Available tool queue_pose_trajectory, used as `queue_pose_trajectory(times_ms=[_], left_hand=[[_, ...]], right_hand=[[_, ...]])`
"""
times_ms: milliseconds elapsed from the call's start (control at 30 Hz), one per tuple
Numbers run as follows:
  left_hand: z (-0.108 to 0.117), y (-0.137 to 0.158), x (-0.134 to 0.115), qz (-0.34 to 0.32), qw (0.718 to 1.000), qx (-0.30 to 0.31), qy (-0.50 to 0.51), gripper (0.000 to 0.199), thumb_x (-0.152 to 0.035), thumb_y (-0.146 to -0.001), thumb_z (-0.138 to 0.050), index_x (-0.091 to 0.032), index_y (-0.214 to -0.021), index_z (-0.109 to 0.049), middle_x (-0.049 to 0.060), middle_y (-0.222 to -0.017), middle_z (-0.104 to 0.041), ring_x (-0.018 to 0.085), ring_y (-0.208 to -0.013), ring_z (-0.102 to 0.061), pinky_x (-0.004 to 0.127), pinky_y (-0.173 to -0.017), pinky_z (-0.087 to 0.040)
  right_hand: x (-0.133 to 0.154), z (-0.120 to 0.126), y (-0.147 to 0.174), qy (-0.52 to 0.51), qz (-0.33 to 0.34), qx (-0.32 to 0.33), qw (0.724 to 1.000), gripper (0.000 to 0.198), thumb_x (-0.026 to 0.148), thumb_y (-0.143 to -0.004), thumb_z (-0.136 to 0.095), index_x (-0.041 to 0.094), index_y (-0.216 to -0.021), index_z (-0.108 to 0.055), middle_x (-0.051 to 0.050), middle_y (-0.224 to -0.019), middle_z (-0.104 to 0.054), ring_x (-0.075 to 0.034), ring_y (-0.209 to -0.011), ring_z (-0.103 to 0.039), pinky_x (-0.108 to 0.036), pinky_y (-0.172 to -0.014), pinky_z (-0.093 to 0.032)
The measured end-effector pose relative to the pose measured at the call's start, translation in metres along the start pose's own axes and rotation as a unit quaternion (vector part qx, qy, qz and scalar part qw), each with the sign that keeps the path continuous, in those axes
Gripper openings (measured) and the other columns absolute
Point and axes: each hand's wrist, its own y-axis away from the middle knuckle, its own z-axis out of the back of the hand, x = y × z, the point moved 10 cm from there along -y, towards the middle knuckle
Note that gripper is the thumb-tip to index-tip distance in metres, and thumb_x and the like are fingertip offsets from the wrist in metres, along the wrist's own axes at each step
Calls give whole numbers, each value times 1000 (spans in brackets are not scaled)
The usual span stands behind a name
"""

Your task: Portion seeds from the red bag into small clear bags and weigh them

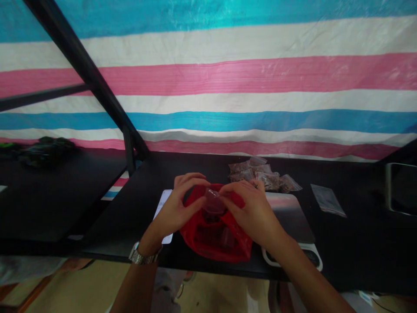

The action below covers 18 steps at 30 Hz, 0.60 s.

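Between my two hands is a small clear plastic bag [214,203], held by its top edge over the mouth of a red bag [208,250]. My left hand [182,202] pinches the small bag's left side, with a metal watch on that wrist. My right hand [249,204] pinches its right side. Something dark shows at the lower part of the small bag, but I cannot make out what. The red bag stands open on the black table [124,230], and its inside is mostly in shadow.
A kitchen scale [289,215] lies partly under my right forearm. Behind it is a pile of filled small zip bags [260,174]. A flat zip bag [328,200] lies to the right. A lit phone [167,238] is beside my left hand. A black frame post [87,74] slants at left.
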Motion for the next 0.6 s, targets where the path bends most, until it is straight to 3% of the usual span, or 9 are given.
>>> queue_pose_trajectory(times_ms=[100,200,300,367,433,533,600], left_hand=[[-7,0,1,-9,1000,14,-25,11,-33,-91,-73,-28,-99,-80,7,-121,-74,29,-124,-55,44,-110,-43],[-7,-2,7,-10,999,-10,-32,10,-33,-92,-73,-27,-88,-80,6,-111,-75,27,-116,-56,43,-106,-44],[-3,-3,12,-6,1000,-23,-20,8,-31,-91,-75,-27,-88,-81,6,-107,-75,26,-112,-58,42,-103,-44],[0,-3,13,-6,999,-30,-10,8,-30,-90,-76,-27,-85,-81,6,-104,-74,26,-111,-58,41,-102,-44],[3,-2,14,-5,999,-40,0,8,-30,-89,-77,-26,-83,-80,5,-102,-73,26,-109,-59,40,-101,-44],[5,-3,15,1,999,-48,7,11,-33,-88,-77,-25,-80,-78,5,-99,-73,25,-107,-60,40,-99,-46],[5,-4,16,2,998,-55,5,13,-35,-87,-76,-25,-79,-78,5,-98,-73,25,-105,-61,40,-97,-47]], right_hand=[[7,2,1,19,7,-12,1000,11,19,-101,-67,28,-104,-73,0,-108,-82,-23,-104,-71,-43,-101,-31],[26,6,7,74,31,-28,996,13,18,-101,-64,25,-110,-71,-5,-116,-79,-26,-111,-68,-42,-97,-36],[41,-19,20,131,68,88,985,5,19,-96,-71,24,-95,-71,-5,-103,-80,-26,-98,-68,-41,-89,-40],[37,-39,32,187,66,180,964,9,22,-88,-81,22,-91,-72,-7,-98,-80,-29,-97,-68,-43,-90,-42],[24,-49,39,227,39,230,945,16,25,-84,-87,19,-91,-74,-10,-100,-81,-33,-102,-68,-47,-94,-43],[15,-53,42,231,21,255,939,13,24,-87,-83,18,-94,-75,-11,-103,-82,-33,-106,-69,-47,-97,-44],[17,-46,37,231,29,229,945,9,21,-92,-77,16,-100,-75,-12,-104,-81,-33,-108,-69,-47,-98,-44]])
